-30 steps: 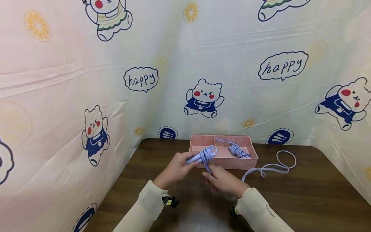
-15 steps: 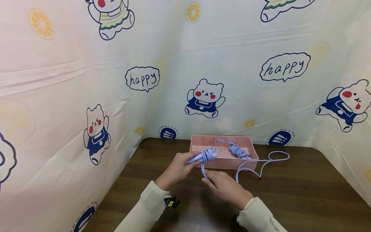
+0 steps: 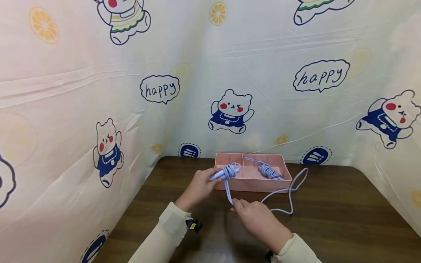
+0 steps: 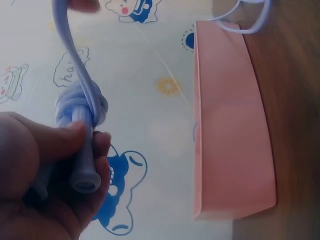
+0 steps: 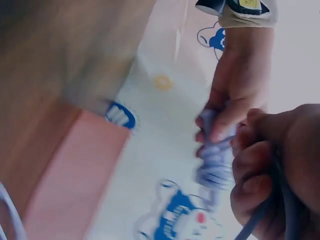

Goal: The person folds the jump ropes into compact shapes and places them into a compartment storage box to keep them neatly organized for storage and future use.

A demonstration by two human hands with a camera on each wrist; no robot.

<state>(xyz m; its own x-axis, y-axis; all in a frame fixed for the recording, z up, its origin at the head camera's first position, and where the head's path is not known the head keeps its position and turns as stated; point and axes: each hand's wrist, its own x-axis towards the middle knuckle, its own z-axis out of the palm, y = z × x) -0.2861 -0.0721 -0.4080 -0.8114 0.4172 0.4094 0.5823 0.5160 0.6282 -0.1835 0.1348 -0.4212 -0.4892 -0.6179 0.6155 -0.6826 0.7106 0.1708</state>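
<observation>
My left hand [image 3: 198, 186] grips the handles of a pale lavender jump rope [image 3: 230, 171], whose cord is wound in several turns around them. Close up in the left wrist view, one handle [image 4: 85, 172] shows a flared, hollow end beneath the thumb. Lower and to the right, my right hand [image 3: 258, 219] pinches the doubled cord [image 3: 227, 191], which stretches straight between the two hands. Curled fingers [image 5: 252, 170] close around that cord in the right wrist view. Beyond the right hand, a loose length of cord [image 3: 289, 201] loops out to the right.
Behind the hands stands a pink divided box [image 3: 256, 185] on the dark wooden table [image 3: 345, 219]. Its right compartment contains a second wound jump rope [image 3: 270, 171]. A cartoon-printed curtain [image 3: 184, 120] encloses the table at the back and sides.
My right hand has moved down and to the right, drawing the cord out longer from the bundle. The loose tail has slid leftward. My left hand keeps its grip, nearly in place.
</observation>
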